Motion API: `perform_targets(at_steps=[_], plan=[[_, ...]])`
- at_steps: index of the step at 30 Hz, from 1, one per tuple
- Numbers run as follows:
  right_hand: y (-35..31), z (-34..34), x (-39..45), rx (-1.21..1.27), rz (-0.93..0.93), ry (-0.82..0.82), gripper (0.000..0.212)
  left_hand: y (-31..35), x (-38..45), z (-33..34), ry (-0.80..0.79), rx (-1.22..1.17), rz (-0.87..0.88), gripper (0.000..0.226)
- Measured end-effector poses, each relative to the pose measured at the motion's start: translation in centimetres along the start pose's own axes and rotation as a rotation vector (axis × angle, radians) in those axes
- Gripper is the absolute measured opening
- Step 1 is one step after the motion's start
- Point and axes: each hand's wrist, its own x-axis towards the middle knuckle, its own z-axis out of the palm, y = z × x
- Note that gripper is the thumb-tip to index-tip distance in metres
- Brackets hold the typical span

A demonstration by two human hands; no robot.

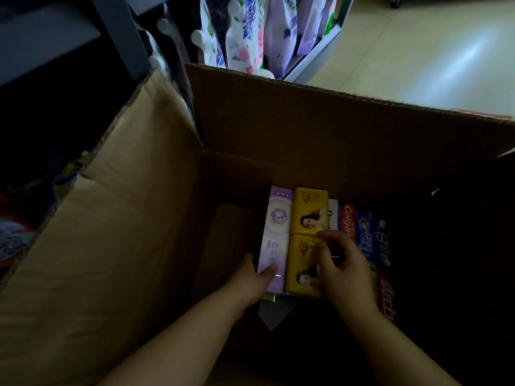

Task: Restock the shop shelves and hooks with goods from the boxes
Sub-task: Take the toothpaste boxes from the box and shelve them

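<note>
Both hands are reaching into an open cardboard box (156, 207) on the floor: the left hand (257, 277) is gripping a purple carton (274, 235), the right hand (344, 267) is curling over yellow packs (305, 263). Toothpaste boxes (365, 232) are waiting along the right wall; restocking looks barely begun.

Two bare forearms, no sleeves, left hand (257, 277), right hand (344, 267)

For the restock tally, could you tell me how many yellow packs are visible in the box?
2: far yellow pack beside the purple carton, near yellow pack under the right hand. More may lie beneath.
</note>
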Motion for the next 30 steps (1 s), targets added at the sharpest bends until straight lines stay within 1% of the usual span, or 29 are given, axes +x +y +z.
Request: perform_targets(at_steps=[3, 6, 10, 11, 13, 14, 15, 16, 17, 18, 21, 23, 24, 25, 27, 28, 29, 30], plan=[[-0.4, -0.2, 0.1, -0.004, -0.010, 0.009, 0.024, 0.3, 0.0, -0.2, 0.001, -0.005, -0.012, 0.049], [-0.5, -0.5, 0.4, 0.037, 0.004, 0.031, 0.022, 0.5, -0.1, -0.7, -0.050, -0.041, -0.054, 0.060], [-0.9, -0.2, 0.0, 0.063, 0.010, -0.007, 0.024, -0.1, 0.2, -1.3, -0.088, -0.110, -0.077, 0.047], [-1.1, -0.2, -0.2, 0.064, 0.008, -0.022, 0.023, -0.1, 0.2, -1.6, -0.089, -0.124, -0.085, 0.054], [-1.3, -0.2, -0.6, 0.098, 0.022, -0.059, 0.020, -0.1, 0.2, -2.1, -0.125, -0.163, -0.133, 0.077], [-1.5, -0.3, -0.8, 0.117, 0.037, -0.083, 0.018, 0.2, -0.1, -2.3, -0.168, -0.176, -0.144, 0.077], [-1.7, -0.3, -0.9, 0.128, 0.050, -0.104, 0.017, 0.5, -0.6, -2.5, -0.200, -0.186, -0.142, 0.063], [-1.8, -0.3, -1.1, 0.132, 0.060, -0.125, 0.016, 1.0, -1.1, -2.6, -0.231, -0.211, -0.136, 0.045], [-1.9, -0.2, -1.2, 0.129, 0.064, -0.138, 0.016, 1.0, -1.1, -2.8, -0.235, -0.239, -0.141, 0.033], [-2.2, -0.2, -1.3, 0.117, 0.062, -0.141, 0.016, 1.2, -1.2, -2.9, -0.238, -0.270, -0.144, 0.030], [-2.9, -0.2, -1.2, 0.081, 0.057, -0.120, 0.015, 1.9, -2.2, -3.2, -0.239, -0.364, -0.120, 0.035], [-3.5, -0.1, -1.0, 0.092, 0.111, -0.148, 0.012, 2.2, -2.6, -3.4, -0.212, -0.381, -0.104, 0.037], [-3.7, 0.0, -0.8, 0.070, 0.149, -0.184, 0.020, 2.4, -3.1, -3.5, -0.205, -0.377, -0.082, 0.037], [-4.0, 0.2, -0.7, 0.035, 0.192, -0.229, 0.034, 2.4, -3.3, -3.6, -0.194, -0.377, -0.054, 0.041], [-4.8, 0.5, -0.8, 0.043, 0.317, -0.356, 0.064, 2.4, -4.0, -3.6, -0.186, -0.384, -0.010, 0.062], [-5.0, 0.7, -0.8, 0.125, 0.379, -0.423, 0.077, 2.4, -4.3, -3.4, -0.195, -0.397, 0.010, 0.073], [-5.1, 0.8, -0.8, 0.234, 0.439, -0.489, 0.083, 2.5, -4.6, -3.1, -0.215, -0.418, 0.041, 0.076], [-5.2, 0.8, -0.8, 0.332, 0.476, -0.535, 0.078, 2.7, -5.1, -2.7, -0.234, -0.436, 0.075, 0.072]])
